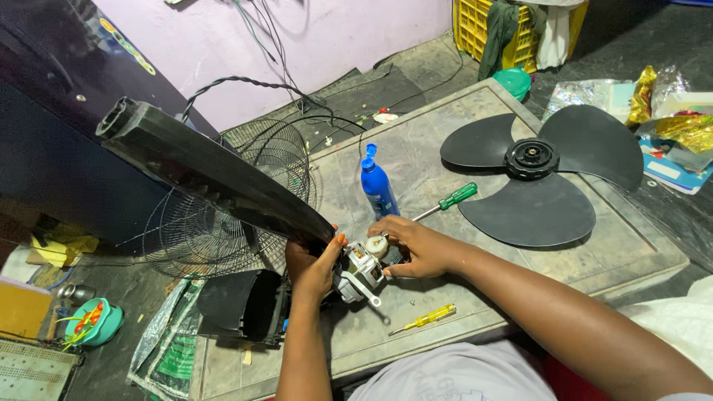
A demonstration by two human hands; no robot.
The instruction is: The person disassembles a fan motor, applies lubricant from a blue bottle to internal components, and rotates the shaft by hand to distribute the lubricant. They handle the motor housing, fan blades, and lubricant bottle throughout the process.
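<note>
My left hand (312,267) grips the lower end of a long black fan stand (208,174) that slants up to the left. My right hand (416,249) holds the small white and metal fan motor (362,271) where it joins the stand, fingers on its top. A green-handled screwdriver (449,200) lies just behind my right hand. In front of the motor a yellow-handled screwdriver (425,319) rests on the grey table (475,304). A blue bottle (379,186) stands behind the motor.
A black three-blade fan propeller (542,171) lies on the table's right side. A wire fan guard (245,200) leans off the left edge, with a black motor cover (241,304) below it. Yellow crate (483,30) at the back, shiny wrappers (668,119) far right.
</note>
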